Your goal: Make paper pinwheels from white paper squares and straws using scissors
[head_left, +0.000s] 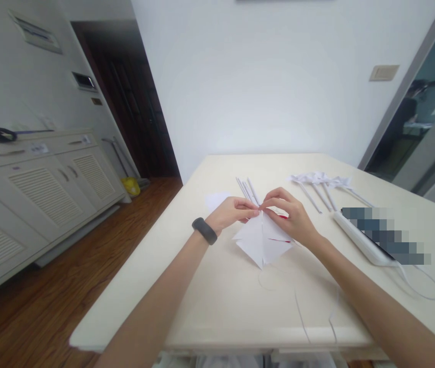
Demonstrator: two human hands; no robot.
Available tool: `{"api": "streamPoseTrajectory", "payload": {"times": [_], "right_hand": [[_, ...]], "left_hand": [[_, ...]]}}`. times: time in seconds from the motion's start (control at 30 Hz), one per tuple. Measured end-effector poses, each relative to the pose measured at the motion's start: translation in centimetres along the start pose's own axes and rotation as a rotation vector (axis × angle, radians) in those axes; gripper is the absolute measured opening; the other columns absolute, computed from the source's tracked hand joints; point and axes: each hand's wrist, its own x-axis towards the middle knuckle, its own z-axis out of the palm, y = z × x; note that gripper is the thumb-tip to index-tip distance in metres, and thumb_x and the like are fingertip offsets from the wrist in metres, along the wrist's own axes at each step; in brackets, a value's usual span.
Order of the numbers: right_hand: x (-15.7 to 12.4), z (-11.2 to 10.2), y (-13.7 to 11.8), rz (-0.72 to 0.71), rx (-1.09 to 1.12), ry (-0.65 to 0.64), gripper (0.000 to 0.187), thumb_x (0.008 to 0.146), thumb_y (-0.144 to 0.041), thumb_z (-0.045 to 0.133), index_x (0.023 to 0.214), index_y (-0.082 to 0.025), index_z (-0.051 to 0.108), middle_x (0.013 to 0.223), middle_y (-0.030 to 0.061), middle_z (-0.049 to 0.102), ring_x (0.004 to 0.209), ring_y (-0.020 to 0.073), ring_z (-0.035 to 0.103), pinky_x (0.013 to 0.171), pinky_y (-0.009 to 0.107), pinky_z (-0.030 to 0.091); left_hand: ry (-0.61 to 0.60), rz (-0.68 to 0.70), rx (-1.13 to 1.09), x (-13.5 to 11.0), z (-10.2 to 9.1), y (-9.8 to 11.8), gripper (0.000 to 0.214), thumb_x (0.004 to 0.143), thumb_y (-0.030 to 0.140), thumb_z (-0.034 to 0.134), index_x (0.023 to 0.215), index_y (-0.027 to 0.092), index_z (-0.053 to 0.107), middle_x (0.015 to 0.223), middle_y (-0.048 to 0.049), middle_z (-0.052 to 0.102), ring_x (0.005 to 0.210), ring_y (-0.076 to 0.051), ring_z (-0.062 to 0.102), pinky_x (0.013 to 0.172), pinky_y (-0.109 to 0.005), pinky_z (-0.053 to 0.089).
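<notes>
A sheet of white folded paper [254, 237], cut into pointed flaps, stands out below both hands over the table. My left hand [236, 208], wearing a dark wristband [204, 231], has its thumb and fingers closed on the paper's top part. Close against it, my right hand [288, 214] pinches the same spot, fingertips nearly meeting the left ones. What exactly lies between the fingertips is hidden. Slim red parts [281, 240] of something show at the paper's right side. Behind the hands lie several thin white rolled sticks [246, 188].
Several white sticks with crumpled paper heads [319, 178] lie at the back right. A white device [363, 240] with a blurred-out top and a cable rests on the right. Another white sheet [214, 201] lies left. Loose threads [301, 317] reach the table's [217, 306] front edge.
</notes>
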Motion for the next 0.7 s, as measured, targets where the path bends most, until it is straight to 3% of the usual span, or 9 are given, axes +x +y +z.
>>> {"api": "streamPoseTrajectory", "payload": {"times": [0.4,0.7], "right_hand": [[0.2,0.2,-0.4,0.136,0.121,-0.018,0.008,0.083,-0.019,0.053,0.079,-0.021,0.06,0.09,0.004,0.052,0.084,0.0162,0.054,0.078,0.031,0.043],[0.1,0.3,0.4,0.281,0.203,-0.09,0.004,0.079,-0.023,0.056,0.08,-0.02,0.059,0.093,0.0025,0.053,0.087,0.0149,0.054,0.076,0.03,0.046]], "left_hand": [[-0.002,0.06,0.055,0.6,0.2,-1.1,0.02,0.069,0.032,0.064,0.076,0.014,0.064,0.068,-0.0029,0.06,0.06,-0.011,0.053,0.057,-0.024,0.041],[0.056,0.145,0.193,0.7,0.4,-1.2,0.019,0.071,0.033,0.063,0.076,0.015,0.065,0.075,-0.005,0.066,0.069,-0.016,0.06,0.061,-0.025,0.044]]}}
